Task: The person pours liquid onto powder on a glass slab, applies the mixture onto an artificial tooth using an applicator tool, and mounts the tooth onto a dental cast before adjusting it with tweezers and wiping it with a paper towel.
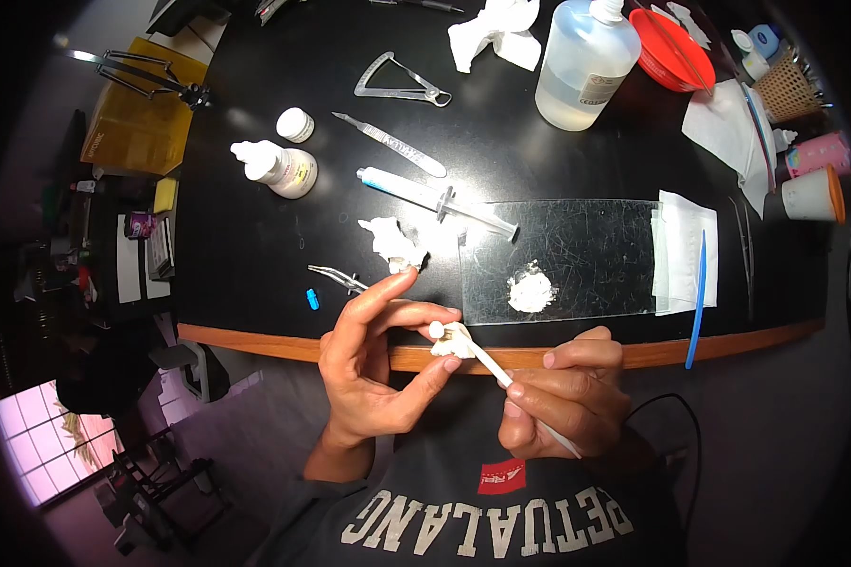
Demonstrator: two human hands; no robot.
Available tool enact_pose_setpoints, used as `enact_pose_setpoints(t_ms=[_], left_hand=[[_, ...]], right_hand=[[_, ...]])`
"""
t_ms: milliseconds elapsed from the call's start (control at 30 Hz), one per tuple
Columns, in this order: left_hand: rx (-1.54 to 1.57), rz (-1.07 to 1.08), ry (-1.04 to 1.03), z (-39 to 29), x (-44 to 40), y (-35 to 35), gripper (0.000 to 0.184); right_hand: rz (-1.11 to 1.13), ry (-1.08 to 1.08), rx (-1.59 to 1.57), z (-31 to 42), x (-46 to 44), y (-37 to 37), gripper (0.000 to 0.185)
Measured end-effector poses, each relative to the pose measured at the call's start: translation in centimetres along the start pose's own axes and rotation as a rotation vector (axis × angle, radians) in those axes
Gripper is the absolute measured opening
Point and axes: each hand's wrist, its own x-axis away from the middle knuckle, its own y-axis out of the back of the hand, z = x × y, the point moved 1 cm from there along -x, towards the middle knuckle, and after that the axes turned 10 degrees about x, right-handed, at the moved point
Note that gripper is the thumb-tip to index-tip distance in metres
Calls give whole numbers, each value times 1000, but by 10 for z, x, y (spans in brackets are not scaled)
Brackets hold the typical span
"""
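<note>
Just in front of the table's edge, my left hand [364,383] pinches a small off-white piece [452,346], which looks like a little dental casting, between thumb and fingertips. My right hand [572,397] grips a slim white stick-like tool [492,366], with its tip touching the piece. What the tip looks like is hidden against the piece. Beyond the hands lies a glass slab [596,236] with a small heap of white powder or paste [532,288] on it. A crumpled white tissue [394,244] and a metal clamp-like tool [338,278] are close to my left fingers.
A syringe [411,194], a scalpel-shaped knife [388,144] and a metal caliper [397,83] lie farther back. White bottle [288,172] and jar [295,125] stand left; a large clear bottle [577,85] and red bowl [662,57] stand behind. A blue stick [697,302] overhangs the edge.
</note>
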Motion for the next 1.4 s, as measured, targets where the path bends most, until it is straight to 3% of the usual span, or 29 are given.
enact_pose_setpoints(t_ms=[667, 1400], left_hand=[[-40, 30, 28, -2, 0, 1, 87], [0, -5, 13, 0, 0, -1, 81]], right_hand=[[24, 0, -2, -1, 2, 3, 23], [11, -52, 30, -1, -5, 11, 27]])
